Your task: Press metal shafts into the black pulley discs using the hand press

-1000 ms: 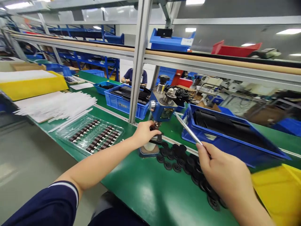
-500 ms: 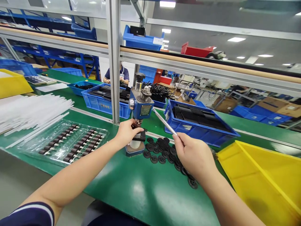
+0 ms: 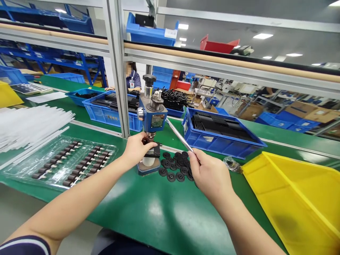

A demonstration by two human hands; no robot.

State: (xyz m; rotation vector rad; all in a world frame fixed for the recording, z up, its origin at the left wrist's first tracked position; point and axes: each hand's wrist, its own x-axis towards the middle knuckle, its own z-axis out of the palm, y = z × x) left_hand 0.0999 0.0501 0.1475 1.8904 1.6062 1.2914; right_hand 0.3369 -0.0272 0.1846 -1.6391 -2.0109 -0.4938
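Note:
A blue hand press stands on the green table, its metal lever slanting down to the right. My right hand is wrapped round the lever's end. At the press's lower part, my left hand has thumb and fingers closed round something beneath the ram that I cannot make out. A black block shows by the thumb, above the press base. Several black discs lie between the press and my right hand. To the left, dark rollers with white ends lie in rows on a clear tray.
Blue bins of black parts stand behind the press. A yellow bin is at the right, white strips at the left. A metal post rises behind the table's near section. A person sits across.
The view has shifted, so most things appear farther left and slightly higher. Both hands keep their holds, and the lever looks about the same. The person across shows more beside the post.

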